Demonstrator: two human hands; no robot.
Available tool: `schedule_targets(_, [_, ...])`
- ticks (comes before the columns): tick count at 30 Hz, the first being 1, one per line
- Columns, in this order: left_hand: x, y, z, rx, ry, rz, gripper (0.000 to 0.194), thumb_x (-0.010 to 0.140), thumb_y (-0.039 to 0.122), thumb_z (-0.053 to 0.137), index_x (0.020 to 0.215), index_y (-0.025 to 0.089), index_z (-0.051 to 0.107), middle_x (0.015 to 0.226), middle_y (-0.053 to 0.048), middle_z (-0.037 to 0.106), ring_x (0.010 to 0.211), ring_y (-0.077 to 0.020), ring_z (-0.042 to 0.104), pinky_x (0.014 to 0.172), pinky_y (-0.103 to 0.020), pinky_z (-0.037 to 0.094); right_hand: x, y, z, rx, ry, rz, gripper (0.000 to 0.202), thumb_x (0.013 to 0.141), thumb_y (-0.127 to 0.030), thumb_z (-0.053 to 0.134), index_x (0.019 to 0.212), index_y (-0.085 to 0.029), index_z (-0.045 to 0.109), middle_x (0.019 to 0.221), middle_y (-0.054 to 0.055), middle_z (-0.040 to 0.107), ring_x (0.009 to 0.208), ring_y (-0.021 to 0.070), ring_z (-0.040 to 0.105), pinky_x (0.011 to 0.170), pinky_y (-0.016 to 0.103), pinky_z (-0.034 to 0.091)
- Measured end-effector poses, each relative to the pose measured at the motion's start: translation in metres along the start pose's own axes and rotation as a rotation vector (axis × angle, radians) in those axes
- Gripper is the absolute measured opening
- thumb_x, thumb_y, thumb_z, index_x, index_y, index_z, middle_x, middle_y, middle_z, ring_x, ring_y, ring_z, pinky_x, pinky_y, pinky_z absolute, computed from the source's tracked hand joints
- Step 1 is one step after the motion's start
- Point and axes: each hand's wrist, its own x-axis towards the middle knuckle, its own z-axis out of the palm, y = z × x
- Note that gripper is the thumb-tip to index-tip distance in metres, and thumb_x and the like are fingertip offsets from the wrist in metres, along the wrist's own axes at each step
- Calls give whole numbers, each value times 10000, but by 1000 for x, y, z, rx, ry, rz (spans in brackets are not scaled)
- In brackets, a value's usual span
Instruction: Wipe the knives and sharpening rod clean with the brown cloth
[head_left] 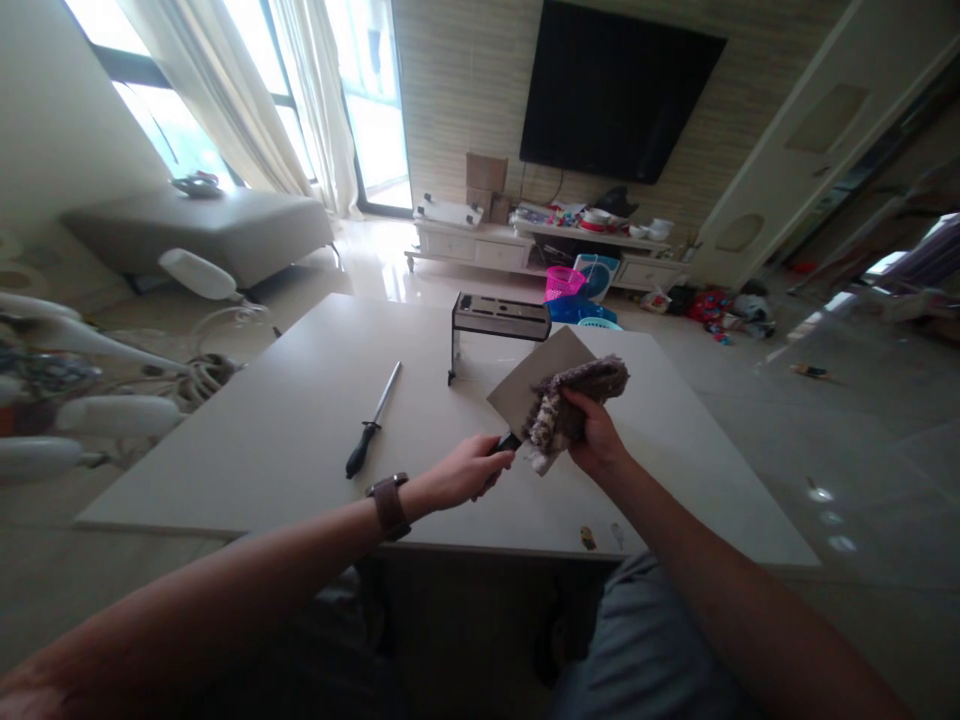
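My left hand, with a watch on its wrist, is closed around the black handle of a cleaver. The broad blade is held above the table, tilted up and to the right. In my right hand is a fluffy grey-brown cloth, pressed against the lower right part of the blade and covering it there. A honing steel with a black handle lies on the table left of my hands. Behind the cleaver stands a knife block with slots in its top.
The white table spans the area before me. Two small stickers lie near its front edge. Past the far edge are a pink basket and blue tubs. White lamp-like parts and coiled cables stand at left.
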Motion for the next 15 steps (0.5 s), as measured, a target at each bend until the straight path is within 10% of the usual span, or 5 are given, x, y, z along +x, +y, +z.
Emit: schedule_targets(15, [-10,-10,8,20,-43,39,350,941,539,528,889,195,488,495,71,472,357,-94,396,336,-193,328,-22,31,17,86,-107,219,279,572,-194,868,825,-204,751,812,4,784,702,187,705,701,313,601])
